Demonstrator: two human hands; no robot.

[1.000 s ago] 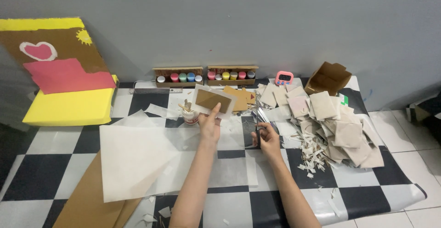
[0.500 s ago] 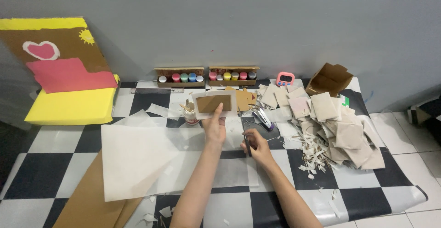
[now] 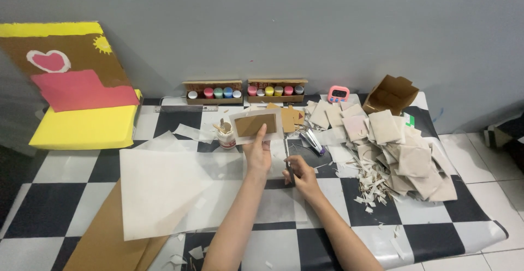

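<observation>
My left hand (image 3: 257,154) holds up a brown cardboard rectangle backed with white paper (image 3: 255,124) above the checkered mat. My right hand (image 3: 301,174) sits just to the right, gripping a thin dark tool (image 3: 287,161), probably scissors, with its tip pointing up toward the card. Both hands are close together near the mat's middle. A small white glue jar with sticks in it (image 3: 225,134) stands just left of the card.
A large sheet of translucent paper (image 3: 164,186) lies at left over brown card (image 3: 103,238). Heaps of beige paper pieces and scraps (image 3: 401,153) fill the right. Two trays of paint pots (image 3: 245,91), a pink timer (image 3: 338,93), a cardboard box (image 3: 390,93) and a painted board (image 3: 71,80) line the wall.
My right hand has drawn back from the stapler area toward my left hand, bringing the tool with it. The left hand has kept the card raised, shifting slightly.
</observation>
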